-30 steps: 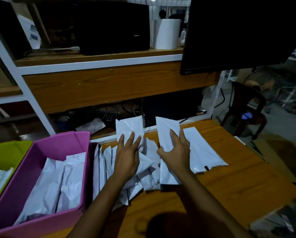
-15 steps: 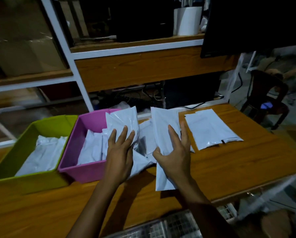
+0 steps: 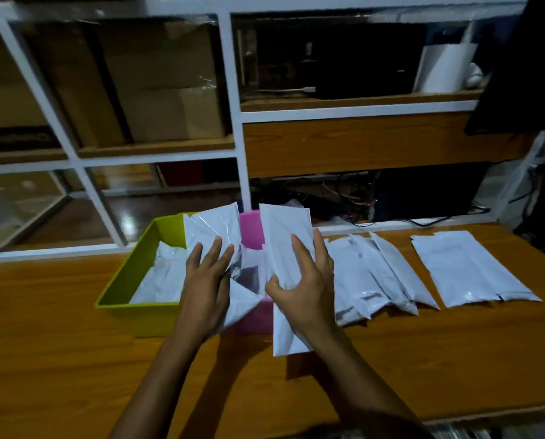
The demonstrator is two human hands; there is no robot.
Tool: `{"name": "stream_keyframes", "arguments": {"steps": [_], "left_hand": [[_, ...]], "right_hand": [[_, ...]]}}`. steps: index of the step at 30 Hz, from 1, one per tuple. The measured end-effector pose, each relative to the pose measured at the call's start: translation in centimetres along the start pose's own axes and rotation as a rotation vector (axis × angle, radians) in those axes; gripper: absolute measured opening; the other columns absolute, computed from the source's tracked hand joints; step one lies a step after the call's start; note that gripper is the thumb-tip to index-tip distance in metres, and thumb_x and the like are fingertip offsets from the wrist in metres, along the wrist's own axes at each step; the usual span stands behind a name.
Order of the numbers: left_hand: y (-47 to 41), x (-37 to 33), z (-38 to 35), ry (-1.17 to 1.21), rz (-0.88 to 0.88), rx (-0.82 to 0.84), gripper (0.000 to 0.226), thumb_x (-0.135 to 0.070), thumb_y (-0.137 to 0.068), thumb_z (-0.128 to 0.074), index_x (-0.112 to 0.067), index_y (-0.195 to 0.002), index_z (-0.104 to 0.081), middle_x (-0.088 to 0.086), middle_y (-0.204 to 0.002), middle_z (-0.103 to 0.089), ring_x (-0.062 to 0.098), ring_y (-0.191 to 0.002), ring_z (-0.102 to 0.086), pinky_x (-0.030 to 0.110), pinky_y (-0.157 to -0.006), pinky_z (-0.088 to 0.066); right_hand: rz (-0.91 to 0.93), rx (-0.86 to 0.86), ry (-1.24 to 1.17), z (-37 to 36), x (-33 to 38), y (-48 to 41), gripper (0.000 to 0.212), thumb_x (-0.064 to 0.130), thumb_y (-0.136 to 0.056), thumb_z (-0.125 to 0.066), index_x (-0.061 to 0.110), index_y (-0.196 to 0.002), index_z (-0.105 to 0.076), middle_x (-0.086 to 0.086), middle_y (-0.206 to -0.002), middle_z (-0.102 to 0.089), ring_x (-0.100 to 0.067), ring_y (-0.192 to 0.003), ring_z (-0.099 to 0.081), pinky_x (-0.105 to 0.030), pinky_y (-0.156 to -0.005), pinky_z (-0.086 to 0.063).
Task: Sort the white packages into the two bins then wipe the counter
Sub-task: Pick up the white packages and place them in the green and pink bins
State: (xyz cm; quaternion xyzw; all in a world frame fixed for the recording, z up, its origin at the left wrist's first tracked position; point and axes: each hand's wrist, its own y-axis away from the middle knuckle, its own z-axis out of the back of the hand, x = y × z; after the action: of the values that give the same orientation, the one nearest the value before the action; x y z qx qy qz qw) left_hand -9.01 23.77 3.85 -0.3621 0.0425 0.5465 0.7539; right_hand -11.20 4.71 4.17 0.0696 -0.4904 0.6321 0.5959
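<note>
Both hands are up over the bins, each with a white package. The left hand (image 3: 206, 280) grips a crinkled package (image 3: 212, 231), fingers spread flat across its front, holding it above the spot where the green bin (image 3: 128, 280) meets the pink bin (image 3: 253, 229). The right hand (image 3: 306, 286) clasps a long flat package (image 3: 285, 245), thumb curled on the near side, fingers stretched along its right edge; its lower end hangs past the front of the pink bin over the wooden counter (image 3: 59, 343). White packages already lie inside the green bin. Just right of the pink bin, a fanned pile of packages (image 3: 369, 277) rests on the counter, and further right, well apart from the pile, two flat packages (image 3: 467, 267) lie side by side. White shelving (image 3: 233, 99) stands behind.
</note>
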Motion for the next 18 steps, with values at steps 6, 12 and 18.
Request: {"name": "stream_keyframes", "arguments": {"steps": [6,12,18], "left_hand": [[-3.7,9.7,3.8,-0.080,-0.015,0.021,0.051,-0.029,-0.095,-0.031,-0.015,-0.140,-0.050,0.008,-0.151,-0.038,0.032,-0.144,-0.020,0.050,-0.112,-0.027],[-6.3,18.9,4.9,-0.201,0.072,0.171,0.050,-0.024,-0.093,-0.037,-0.014,-0.140,-0.050,0.012,-0.149,-0.040,0.042,-0.139,-0.028,0.050,-0.112,-0.026],[-7.8,25.1,1.8,-0.372,0.048,0.497,0.063,-0.041,-0.085,-0.019,-0.013,-0.128,-0.057,0.021,-0.130,-0.054,0.042,-0.121,-0.050,0.043,-0.107,-0.029]], "right_hand": [[0.006,0.061,-0.092,-9.3,5.1,-3.7,0.069,0.046,-0.074,-0.066,0.026,-0.138,-0.049,0.001,-0.158,-0.022,-0.021,-0.143,-0.023,-0.046,-0.108,-0.039],[-0.008,0.185,-0.047,-18.0,8.5,-6.5,0.063,0.045,-0.079,-0.070,0.023,-0.136,-0.052,0.001,-0.159,-0.020,-0.022,-0.143,-0.022,-0.043,-0.112,-0.032],[-0.021,0.483,0.379,-25.6,8.5,-7.7,0.059,0.054,-0.083,-0.060,0.021,-0.131,-0.053,-0.007,-0.161,-0.010,-0.037,-0.140,-0.021,-0.048,-0.109,-0.027]]}}
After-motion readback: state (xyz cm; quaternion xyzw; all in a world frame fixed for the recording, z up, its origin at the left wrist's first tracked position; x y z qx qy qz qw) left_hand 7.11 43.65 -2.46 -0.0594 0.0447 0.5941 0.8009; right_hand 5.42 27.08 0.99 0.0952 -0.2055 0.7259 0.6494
